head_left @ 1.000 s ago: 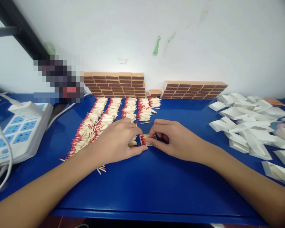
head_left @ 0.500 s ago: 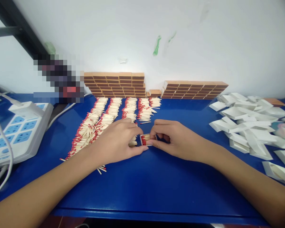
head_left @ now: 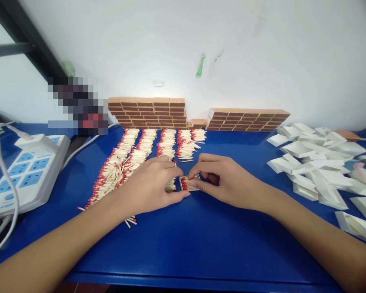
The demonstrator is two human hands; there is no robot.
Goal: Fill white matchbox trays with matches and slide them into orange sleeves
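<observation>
A small open matchbox tray (head_left: 189, 183) full of red-tipped matches lies on the blue table (head_left: 195, 240) between my hands. My right hand (head_left: 222, 179) pinches the tray, with its thumb along the near edge and its fingers curled over the far edge. My left hand (head_left: 152, 183) rests with curled fingers on a bundle of matches (head_left: 171, 186) just left of the tray, thumb stretched toward the tray's near corner. Rows of loose matches (head_left: 134, 158) run from my left hand toward the wall.
Stacks of brown matchboxes (head_left: 148, 111) and a second stack (head_left: 247, 118) line the wall. A heap of empty white trays (head_left: 317, 167) fills the right side. A white power strip (head_left: 24, 175) with cables sits at the left. A pixelated patch is behind it.
The view has shifted slightly. My right fingers have closed further over the far edge of the tray; my left hand has stayed on the matches.
</observation>
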